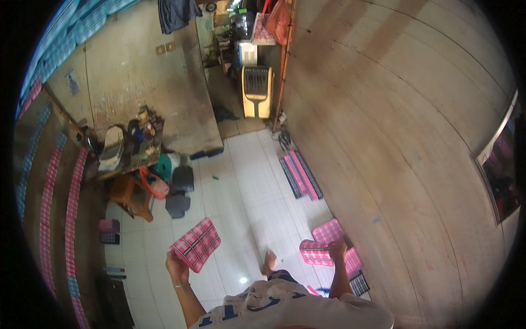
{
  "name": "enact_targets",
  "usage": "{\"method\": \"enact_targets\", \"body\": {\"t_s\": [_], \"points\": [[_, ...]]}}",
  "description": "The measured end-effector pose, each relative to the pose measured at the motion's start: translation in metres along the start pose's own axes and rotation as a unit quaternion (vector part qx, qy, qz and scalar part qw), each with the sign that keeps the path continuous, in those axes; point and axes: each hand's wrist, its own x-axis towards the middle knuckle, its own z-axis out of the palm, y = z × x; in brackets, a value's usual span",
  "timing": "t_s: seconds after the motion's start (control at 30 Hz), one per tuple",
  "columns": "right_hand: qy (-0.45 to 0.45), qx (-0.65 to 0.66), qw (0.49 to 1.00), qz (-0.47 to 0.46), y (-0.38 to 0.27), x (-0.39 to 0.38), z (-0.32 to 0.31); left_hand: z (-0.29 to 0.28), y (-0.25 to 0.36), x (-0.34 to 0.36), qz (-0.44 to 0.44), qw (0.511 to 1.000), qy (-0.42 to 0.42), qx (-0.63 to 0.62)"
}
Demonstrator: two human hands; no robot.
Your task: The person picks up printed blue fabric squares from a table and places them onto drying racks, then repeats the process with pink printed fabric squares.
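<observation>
My left hand [176, 270] grips the lower left corner of a flat pink plaid rectangle [198, 244] with rounded corners, held tilted above the floor. On the other side, my right hand [338, 253] is closed on the edge of a second pink plaid piece [315, 253]. That one is beside and above a pink plaid pile [329, 231] along the right wall, which my hand and forearm partly cover. A dark checked piece [359, 285] lies at the near end of the pile. What exactly these flat pieces are, I cannot tell.
White tiles [241, 181] cover the floor. Pink and dark stacks [301, 174] stand farther along the right wall [394, 137]. At left are a brown stool [130, 194], a cluttered table [123, 163] and grey pieces [178, 205]. A yellow-black appliance [257, 92] stands in the far doorway.
</observation>
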Motion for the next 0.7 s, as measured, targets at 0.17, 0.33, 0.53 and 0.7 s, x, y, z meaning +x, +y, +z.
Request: {"method": "enact_targets", "body": {"t_s": [0.17,0.33,0.53,0.7], "points": [[0.008,0.001,0.993,-0.114,-0.117,0.14,0.037,0.065,0.004,0.118,0.015,0.999,-0.035,-0.014],[0.031,0.002,0.991,-0.133,-0.195,0.279,0.08,0.124,-0.017,0.233,0.005,0.994,-0.094,-0.063],[0.036,-0.092,0.972,-0.211,-0.279,0.427,0.118,0.202,-0.042,0.406,-0.027,0.983,-0.156,-0.093],[0.096,0.111,0.988,-0.041,-0.324,0.507,0.142,0.277,-0.061,0.565,-0.12,0.955,-0.196,-0.187]]}}
